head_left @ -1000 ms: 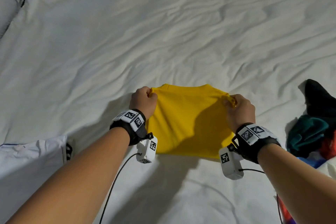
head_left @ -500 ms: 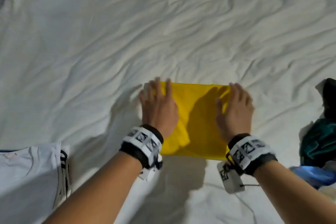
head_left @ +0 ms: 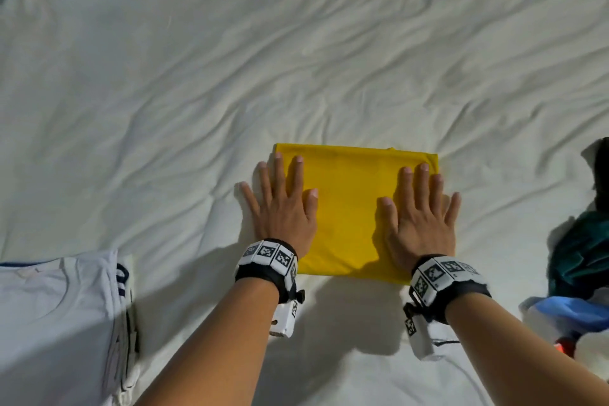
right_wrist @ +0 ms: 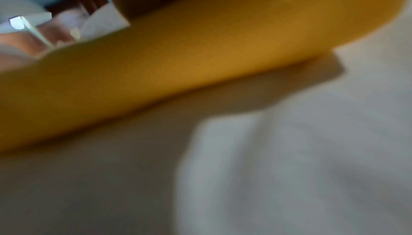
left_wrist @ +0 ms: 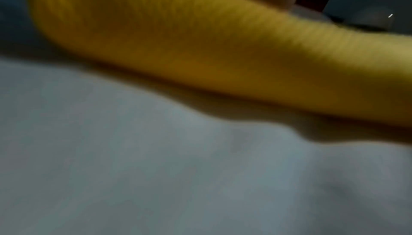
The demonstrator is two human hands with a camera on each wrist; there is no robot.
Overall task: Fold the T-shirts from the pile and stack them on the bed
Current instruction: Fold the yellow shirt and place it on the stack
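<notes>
Head view: yellow T-shirt [head_left: 346, 208] flat under spread fingers [head_left: 298, 171].

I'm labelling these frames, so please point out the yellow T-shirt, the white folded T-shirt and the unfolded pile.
yellow T-shirt [head_left: 349, 208]: head view, bare middle between the hands.
white folded T-shirt [head_left: 56, 323]: head view, its top face.
unfolded pile [head_left: 580, 257]: head view, the teal garment.

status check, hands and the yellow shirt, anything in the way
Left hand and right hand flat, fingers straight, pressing yellow T-shirt. Shirt folded into a rectangle on the bed sheet. Folded white shirts near left, unfolded pile right; both apart from it.
</notes>
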